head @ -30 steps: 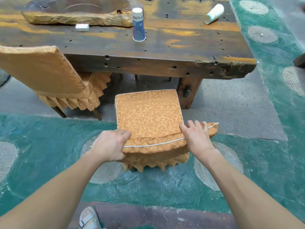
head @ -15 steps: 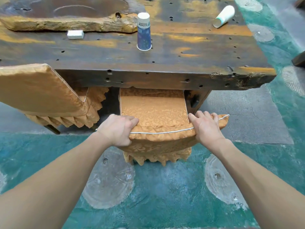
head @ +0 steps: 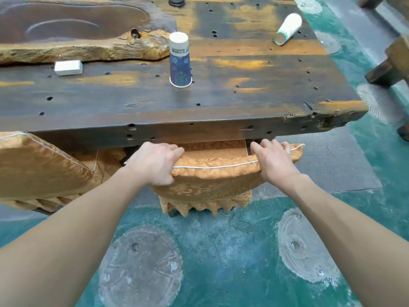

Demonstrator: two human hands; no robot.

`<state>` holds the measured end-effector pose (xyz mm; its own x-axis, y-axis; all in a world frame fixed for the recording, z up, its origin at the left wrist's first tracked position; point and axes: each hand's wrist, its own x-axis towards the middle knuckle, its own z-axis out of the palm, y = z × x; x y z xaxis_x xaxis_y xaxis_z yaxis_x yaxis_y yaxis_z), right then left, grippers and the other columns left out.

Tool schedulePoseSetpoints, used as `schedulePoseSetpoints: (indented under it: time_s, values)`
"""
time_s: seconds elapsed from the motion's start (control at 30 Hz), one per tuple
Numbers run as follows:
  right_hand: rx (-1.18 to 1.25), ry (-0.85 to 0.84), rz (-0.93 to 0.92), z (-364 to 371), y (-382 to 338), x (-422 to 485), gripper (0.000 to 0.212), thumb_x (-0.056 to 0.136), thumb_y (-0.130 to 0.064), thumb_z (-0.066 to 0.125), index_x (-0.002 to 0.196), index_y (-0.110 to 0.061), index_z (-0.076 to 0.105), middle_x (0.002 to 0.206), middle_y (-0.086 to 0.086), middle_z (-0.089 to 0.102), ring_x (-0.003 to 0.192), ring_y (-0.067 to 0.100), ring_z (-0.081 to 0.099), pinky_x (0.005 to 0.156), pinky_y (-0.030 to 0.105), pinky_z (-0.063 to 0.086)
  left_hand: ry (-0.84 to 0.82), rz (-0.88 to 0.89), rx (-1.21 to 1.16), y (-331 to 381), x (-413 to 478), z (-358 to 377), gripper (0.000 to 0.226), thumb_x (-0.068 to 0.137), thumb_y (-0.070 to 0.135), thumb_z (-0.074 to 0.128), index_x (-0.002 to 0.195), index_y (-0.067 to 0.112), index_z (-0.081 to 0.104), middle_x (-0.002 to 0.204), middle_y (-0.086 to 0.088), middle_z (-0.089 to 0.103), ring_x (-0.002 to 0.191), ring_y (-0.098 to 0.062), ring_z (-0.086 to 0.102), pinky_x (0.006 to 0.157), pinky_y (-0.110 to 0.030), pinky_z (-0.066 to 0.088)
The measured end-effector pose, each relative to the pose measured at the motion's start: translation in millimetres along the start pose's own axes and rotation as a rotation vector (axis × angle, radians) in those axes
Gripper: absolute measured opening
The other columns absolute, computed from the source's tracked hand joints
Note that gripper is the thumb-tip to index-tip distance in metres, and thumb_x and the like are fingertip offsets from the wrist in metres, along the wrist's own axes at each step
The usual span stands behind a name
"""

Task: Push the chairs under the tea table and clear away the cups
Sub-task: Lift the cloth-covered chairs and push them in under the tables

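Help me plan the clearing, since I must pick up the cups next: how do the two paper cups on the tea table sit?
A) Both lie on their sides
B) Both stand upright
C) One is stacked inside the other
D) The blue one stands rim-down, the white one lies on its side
D: the blue cup stands with its wide rim down on the tea table, while the white cup lies tipped over near the far right corner.

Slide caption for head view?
Left hand and right hand hold gold fabric chair, seat under dark wooden tea table; blue paper cup, white paper cup on top.
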<state>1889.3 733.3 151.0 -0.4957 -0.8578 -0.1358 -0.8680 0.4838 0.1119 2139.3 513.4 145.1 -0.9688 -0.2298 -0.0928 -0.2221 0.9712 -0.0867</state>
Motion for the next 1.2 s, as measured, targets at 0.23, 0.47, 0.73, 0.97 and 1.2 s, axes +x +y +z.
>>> schedulePoseSetpoints:
  time_s: [0.23, 0.47, 0.73, 0.97, 1.2]
  values:
    - [0.013, 0.021, 0.001, -5, 0, 51, 0.045, 0.071, 0.006, 0.06, 0.105, -0.022, 0.048, 0.103, 0.005, 0.051, 0.104, 0.031, 0.048, 0.099, 0.051, 0.029, 0.047, 0.042, -0.018, -42, 41, 0, 0.041, 0.056, 0.052, 0.059, 0.089, 0.033, 0.043, 0.085, 0.012, 0.062, 0.083, -0.021, 0.066, 0.051, -0.029, 0.024]
    - [0.015, 0.014, -0.004, -8, 16, 84, 0.043, 0.074, 0.001, 0.061, 0.107, -0.024, 0.05, 0.105, 0.005, 0.051, 0.105, 0.031, 0.049, 0.1, 0.052, 0.029, 0.041, 0.054, -0.037, -56, 73, -1, 0.042, 0.057, 0.053, 0.058, 0.09, 0.031, 0.044, 0.088, 0.011, 0.063, 0.087, -0.023, 0.067, 0.056, -0.032, 0.031]
    - [0.004, 0.019, -0.02, -6, 24, 86, 0.043, 0.073, 0.0, 0.063, 0.105, -0.025, 0.05, 0.102, 0.003, 0.05, 0.101, 0.03, 0.049, 0.097, 0.05, 0.031, 0.023, 0.037, -0.054, -49, 77, 0, 0.041, 0.06, 0.05, 0.061, 0.09, 0.031, 0.039, 0.091, 0.01, 0.063, 0.091, -0.023, 0.066, 0.058, -0.033, 0.032]
    - [-0.002, -0.038, -0.057, -9, 36, 92, 0.046, 0.072, -0.002, 0.065, 0.109, -0.026, 0.05, 0.103, 0.003, 0.049, 0.103, 0.03, 0.048, 0.094, 0.049, 0.03, 0.042, 0.005, -0.06, -43, 81, 1, 0.04, 0.06, 0.047, 0.061, 0.088, 0.033, 0.037, 0.082, 0.012, 0.053, 0.088, -0.023, 0.066, 0.058, -0.034, 0.028]
    - [0.012, -0.013, -0.05, -6, 38, 92, 0.043, 0.074, -0.001, 0.064, 0.107, -0.026, 0.05, 0.101, 0.002, 0.048, 0.101, 0.029, 0.048, 0.097, 0.05, 0.031, 0.076, 0.023, -0.05, -42, 83, 2, 0.041, 0.06, 0.046, 0.062, 0.087, 0.032, 0.036, 0.085, 0.01, 0.06, 0.083, -0.025, 0.066, 0.058, -0.033, 0.028]
